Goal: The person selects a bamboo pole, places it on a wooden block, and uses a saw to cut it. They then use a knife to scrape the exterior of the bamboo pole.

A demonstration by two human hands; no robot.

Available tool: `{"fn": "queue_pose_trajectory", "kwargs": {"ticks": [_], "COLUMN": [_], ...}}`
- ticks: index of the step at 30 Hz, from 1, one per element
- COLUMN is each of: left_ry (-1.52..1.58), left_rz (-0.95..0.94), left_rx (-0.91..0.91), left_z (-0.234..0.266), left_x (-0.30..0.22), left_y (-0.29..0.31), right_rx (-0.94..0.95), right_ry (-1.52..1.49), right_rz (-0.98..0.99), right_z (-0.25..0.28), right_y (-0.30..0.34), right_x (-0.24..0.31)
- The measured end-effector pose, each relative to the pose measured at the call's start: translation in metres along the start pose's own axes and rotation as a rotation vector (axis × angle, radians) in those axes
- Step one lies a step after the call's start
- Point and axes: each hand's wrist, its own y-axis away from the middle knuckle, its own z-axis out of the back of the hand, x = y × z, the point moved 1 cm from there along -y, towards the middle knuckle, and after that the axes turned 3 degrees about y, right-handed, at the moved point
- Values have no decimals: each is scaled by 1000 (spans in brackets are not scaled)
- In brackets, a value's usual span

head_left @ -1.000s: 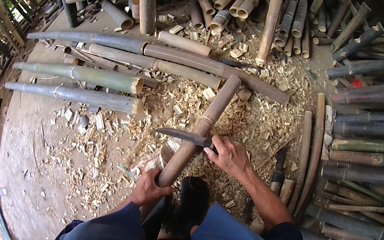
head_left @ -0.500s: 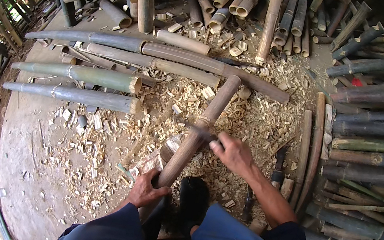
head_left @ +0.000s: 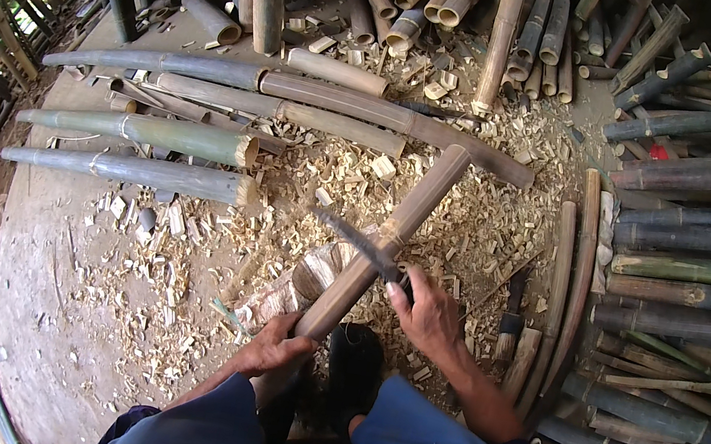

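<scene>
My left hand is wrapped round a brown bamboo pole near its lower end. The pole slants away up to the right and passes over a pale log block on the ground. My right hand grips a knife by its handle, which the fingers mostly hide. The dark knife blade reaches to the left across the top of the pole, close to a node. Whether its edge touches the bamboo I cannot tell. My shoe stands between the pole and my right forearm.
Wood shavings cover the ground round the block. Several bamboo poles lie to the left and ahead. More stacked bamboo lines the right side. A dark-handled tool lies right of my right hand. Upright poles stand at the back.
My right hand has moved the knife down along the pole, toward me, and the blade now shows more. The pole's far end has shifted slightly right and nearer.
</scene>
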Motion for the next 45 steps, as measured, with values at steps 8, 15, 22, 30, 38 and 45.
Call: {"fn": "queue_pose_trajectory", "kwargs": {"ticks": [8,15,22,30,38,45], "left_ry": [-275,-330,-369,-406,-219,-51], "left_rz": [47,-44,-73,-65,-113,-82], "left_rx": [0,-176,-265,-309,-195,-112], "left_z": [-11,-10,-7,-16,-7,-6], "left_x": [-6,0,13,-9,3,4], "left_y": [-12,-11,-8,-2,-9,-7], "right_rx": [-49,-25,-139,-172,-358,-110], "right_ry": [21,29,119,83,55,-3], "right_rz": [-266,-266,-49,-269,-223,-313], "right_z": [-3,2,-12,-2,-21,-15], "right_y": [-10,-15,-9,-17,-18,-18], "right_x": [-49,-44,-45,-63,-86,-72]}}
